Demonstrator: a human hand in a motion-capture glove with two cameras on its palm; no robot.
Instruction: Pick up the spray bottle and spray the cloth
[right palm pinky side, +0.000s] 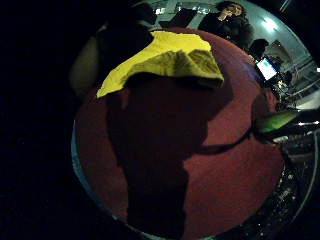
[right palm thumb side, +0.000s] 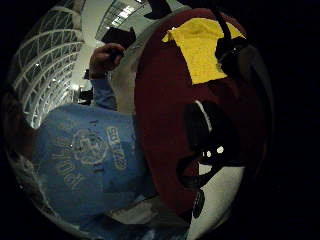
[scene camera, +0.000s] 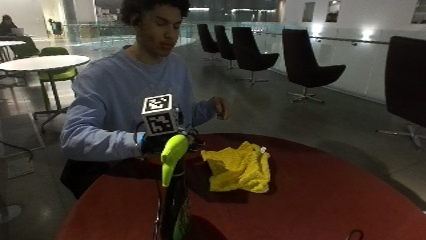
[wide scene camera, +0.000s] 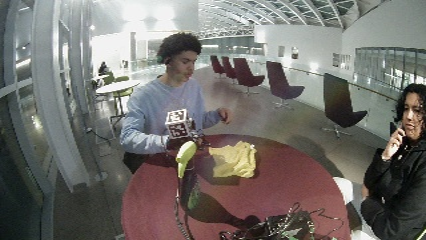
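Red bench (scene camera: 319, 200) holds a soft yellow cloth (scene camera: 238, 169); grab the hard, slippery bottle (scene camera: 174, 200) by its neck. I cannot tell the right hand's (scene camera: 160, 144) grip.

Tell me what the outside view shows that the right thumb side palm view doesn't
Only the outside view shows the dark spray bottle with its lime green trigger head, standing upright on the table near the camera, and the gloved right hand behind it. Only the thumb side palm view shows the person's raised bare hand up close. Both show the crumpled yellow cloth lying on the round dark red table.
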